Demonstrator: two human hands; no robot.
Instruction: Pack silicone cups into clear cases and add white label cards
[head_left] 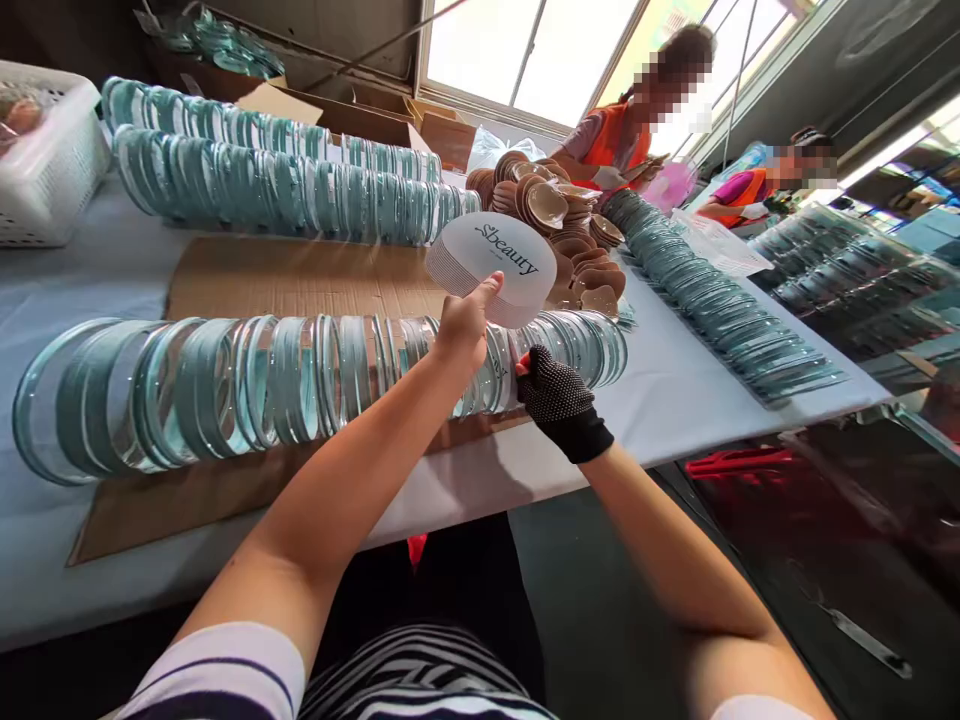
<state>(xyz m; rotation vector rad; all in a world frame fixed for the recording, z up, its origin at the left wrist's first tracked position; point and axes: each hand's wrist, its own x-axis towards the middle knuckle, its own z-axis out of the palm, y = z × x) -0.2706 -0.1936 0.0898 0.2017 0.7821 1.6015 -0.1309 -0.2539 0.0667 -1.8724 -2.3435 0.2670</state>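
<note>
My bare left hand grips a stack of white oval cards, thumb on top, with "beauty" printed on the upper one. It is held above a long row of clear glass discs standing on edge, bowls or lids by their look. My right hand, in a black dotted fingerless glove, has its fingers pinched at a pale card among the discs near the row's right part. The glove hides most of the fingertips, and the far end of that card is hidden between the discs.
Brown shell-like pieces are heaped beyond the cards. More glass rows stand at the back left, another at right. Cardboard lies on the white-covered table. A white basket stands left. Two people in orange vests work opposite.
</note>
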